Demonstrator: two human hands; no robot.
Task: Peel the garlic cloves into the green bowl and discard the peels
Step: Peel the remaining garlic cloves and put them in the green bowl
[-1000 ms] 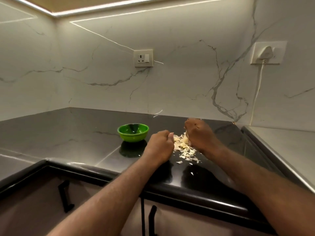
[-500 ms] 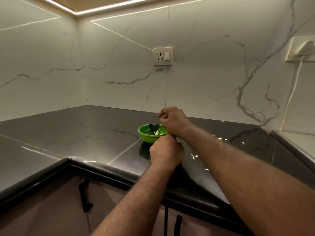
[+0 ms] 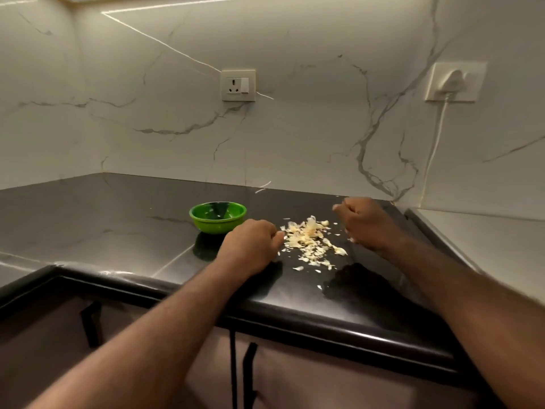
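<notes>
A small round green bowl (image 3: 217,224), smooth and glossy like plastic, stands on the polished black stone counter (image 3: 103,219), which mirrors it darkly. Its inside is shadowed, and I cannot tell if any cloves lie in it. Just right of it lies one loose heap of papery, cream-coloured garlic peels (image 3: 309,240), thin curled flakes, with a few stray bits scattered toward the counter's rounded front edge.

Both hands are out, one on each side of the heap. The left hand (image 3: 250,246) rests on the stone as a fist, knuckles touching the heap's left fringe, close beside the bowl. The right hand (image 3: 365,222) is at the heap's right side, fingers curled inward, with a pale scrap showing at its lower edge. Whether either hand actually grips anything I cannot tell.

The wall behind is white marble-look slab with grey veins. It carries two sockets: a plain white wall socket (image 3: 238,85) above the bowl, and a second socket with a white plug (image 3: 455,81) and a cord hanging down at the right.

Wide bare counter stretches left of the bowl and behind it to the wall. On the right the black stone ends against a pale grey matte surface (image 3: 486,240). Below the front edge I can make out two black bar handles (image 3: 91,323) on the cabinet fronts.
</notes>
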